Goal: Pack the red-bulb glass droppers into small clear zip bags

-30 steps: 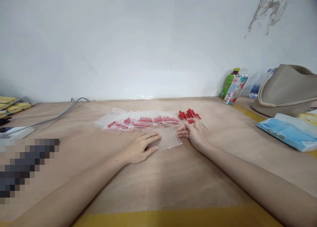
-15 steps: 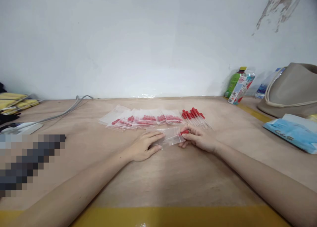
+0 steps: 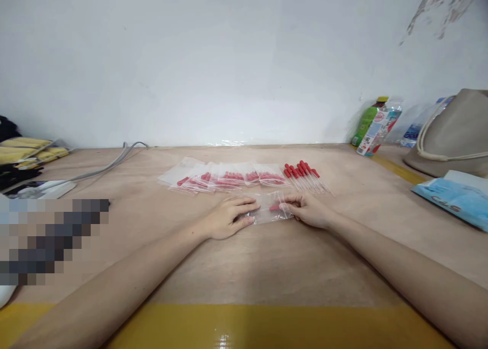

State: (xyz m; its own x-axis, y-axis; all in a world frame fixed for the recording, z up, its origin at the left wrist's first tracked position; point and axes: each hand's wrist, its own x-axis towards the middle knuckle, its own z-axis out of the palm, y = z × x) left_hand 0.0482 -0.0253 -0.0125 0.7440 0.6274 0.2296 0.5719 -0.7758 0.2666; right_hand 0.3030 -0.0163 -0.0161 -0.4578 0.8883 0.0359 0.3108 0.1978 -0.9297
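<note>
A clear zip bag (image 3: 263, 215) lies flat on the table between my hands. My left hand (image 3: 229, 218) presses its left end down, fingers on top and thumb at the near edge. At the bag's mouth on the right, my right hand (image 3: 305, 210) pinches a dropper with a red rubber bulb (image 3: 274, 208); the bulb shows inside the bag, and its thin stem is hidden by my fingers. Just beyond my right hand lies a bunch of red-bulbed droppers (image 3: 302, 170) with clear stems. A row of overlapping filled bags (image 3: 229, 176), red bulbs showing through, lies beyond my left hand.
Drink bottles (image 3: 377, 125), a beige bag (image 3: 453, 135) and a blue tissue pack (image 3: 453, 199) stand or lie at the right. At the left are a grey cable (image 3: 114, 163) and yellow-and-black gloves (image 3: 30, 151). A white wall rises behind the table.
The red-bulbed dropper has moved left from the bag's mouth into the bag, pushed by my right hand. My left hand stays on the bag. The whole view has shifted slightly.
</note>
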